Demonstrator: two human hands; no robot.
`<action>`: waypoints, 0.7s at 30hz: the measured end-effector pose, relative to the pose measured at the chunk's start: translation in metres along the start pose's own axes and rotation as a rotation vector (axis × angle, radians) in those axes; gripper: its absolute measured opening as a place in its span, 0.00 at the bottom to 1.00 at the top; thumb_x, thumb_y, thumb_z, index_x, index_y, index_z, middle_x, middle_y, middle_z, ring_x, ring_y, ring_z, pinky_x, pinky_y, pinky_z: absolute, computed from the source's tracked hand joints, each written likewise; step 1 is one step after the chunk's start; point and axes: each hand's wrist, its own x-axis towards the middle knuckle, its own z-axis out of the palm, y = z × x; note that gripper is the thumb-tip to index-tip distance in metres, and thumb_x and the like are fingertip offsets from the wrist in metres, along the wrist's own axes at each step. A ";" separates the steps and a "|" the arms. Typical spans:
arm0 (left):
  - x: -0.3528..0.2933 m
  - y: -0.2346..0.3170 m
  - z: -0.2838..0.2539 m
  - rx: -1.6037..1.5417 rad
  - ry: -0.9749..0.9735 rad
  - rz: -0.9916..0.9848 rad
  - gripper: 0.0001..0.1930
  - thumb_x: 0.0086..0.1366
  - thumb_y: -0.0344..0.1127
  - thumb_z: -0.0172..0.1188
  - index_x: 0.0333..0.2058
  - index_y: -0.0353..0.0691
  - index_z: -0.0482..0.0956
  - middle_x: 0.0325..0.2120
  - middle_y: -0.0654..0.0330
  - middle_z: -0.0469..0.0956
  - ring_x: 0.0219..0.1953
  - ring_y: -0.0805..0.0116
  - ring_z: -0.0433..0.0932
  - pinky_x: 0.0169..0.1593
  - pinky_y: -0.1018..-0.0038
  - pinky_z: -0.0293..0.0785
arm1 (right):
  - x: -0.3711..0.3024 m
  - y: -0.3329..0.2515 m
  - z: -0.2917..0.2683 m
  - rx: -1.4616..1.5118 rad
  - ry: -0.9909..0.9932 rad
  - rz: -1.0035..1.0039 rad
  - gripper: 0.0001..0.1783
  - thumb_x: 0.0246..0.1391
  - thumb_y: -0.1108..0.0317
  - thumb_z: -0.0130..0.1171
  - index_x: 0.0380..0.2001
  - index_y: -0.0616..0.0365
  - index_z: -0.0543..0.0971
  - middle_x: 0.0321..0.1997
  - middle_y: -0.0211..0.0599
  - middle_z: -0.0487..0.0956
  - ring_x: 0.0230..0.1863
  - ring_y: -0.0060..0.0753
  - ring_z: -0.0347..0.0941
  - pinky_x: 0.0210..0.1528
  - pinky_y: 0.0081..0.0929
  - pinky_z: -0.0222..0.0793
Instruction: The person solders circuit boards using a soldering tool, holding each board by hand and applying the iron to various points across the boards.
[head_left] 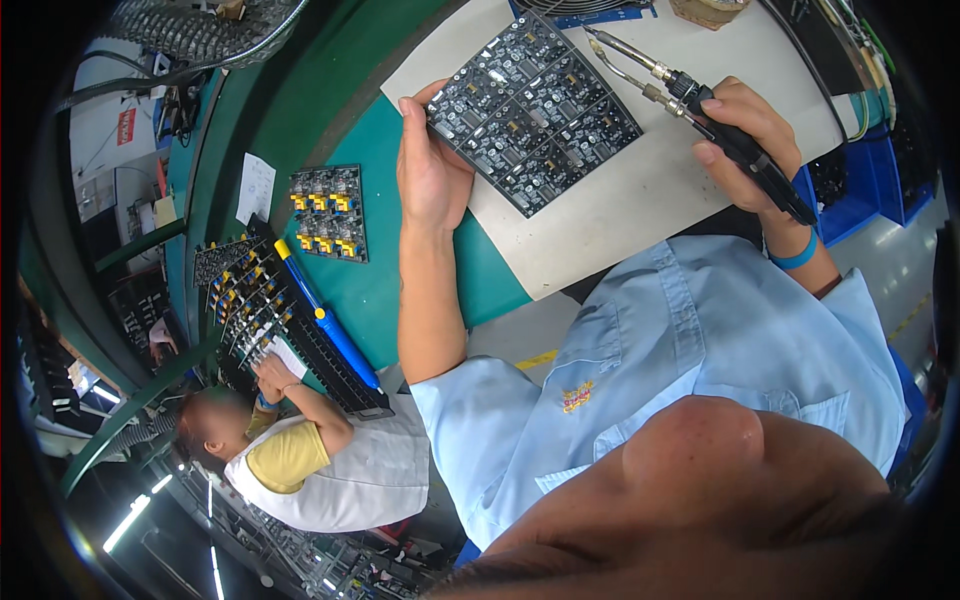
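Observation:
My left hand (432, 185) grips a black circuit board panel (535, 115) by its left edge, with the thumb in front and the other fingers mostly hidden behind it. The panel is tilted above a pale sheet (540, 255), and small parts in repeating blocks cover its face. In my right hand (772, 120) is a black-handled soldering iron (757, 168) with a thin metal tube alongside its shaft. Its tip is up near the panel's upper right edge; I cannot tell whether they touch.
Left on the green mat (385, 310) lies a board with yellow parts (330, 215). Beyond are a blue desoldering pump (345, 348) and a black slotted rack (325, 345) of boards. A co-worker (335, 470) works at lower left. Blue bins (850, 195) stand right.

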 end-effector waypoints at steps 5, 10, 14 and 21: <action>0.001 -0.001 0.000 0.001 0.006 0.001 0.26 0.79 0.53 0.37 0.56 0.36 0.71 0.47 0.50 0.80 0.42 0.62 0.82 0.47 0.68 0.79 | 0.000 0.000 0.001 0.008 0.003 -0.002 0.23 0.44 0.82 0.66 0.48 0.68 0.79 0.34 0.45 0.79 0.31 0.34 0.70 0.35 0.25 0.68; 0.001 -0.002 -0.001 0.004 0.018 -0.008 0.27 0.79 0.53 0.37 0.56 0.35 0.70 0.47 0.50 0.80 0.43 0.62 0.82 0.48 0.67 0.79 | 0.000 0.000 0.001 0.014 0.003 0.007 0.23 0.44 0.82 0.66 0.48 0.68 0.79 0.34 0.44 0.79 0.31 0.34 0.70 0.34 0.25 0.67; 0.000 -0.002 -0.002 0.009 0.024 -0.010 0.27 0.79 0.54 0.37 0.56 0.35 0.70 0.47 0.49 0.80 0.44 0.62 0.81 0.48 0.67 0.78 | -0.001 0.000 0.001 0.018 0.010 0.008 0.23 0.44 0.82 0.66 0.48 0.68 0.79 0.34 0.44 0.79 0.31 0.34 0.70 0.34 0.24 0.67; 0.001 -0.002 -0.002 0.014 0.017 -0.008 0.27 0.79 0.54 0.36 0.56 0.34 0.71 0.47 0.49 0.80 0.44 0.62 0.81 0.48 0.67 0.79 | 0.000 0.001 0.002 0.016 0.012 -0.002 0.23 0.44 0.82 0.67 0.48 0.67 0.79 0.34 0.44 0.79 0.31 0.33 0.70 0.34 0.24 0.67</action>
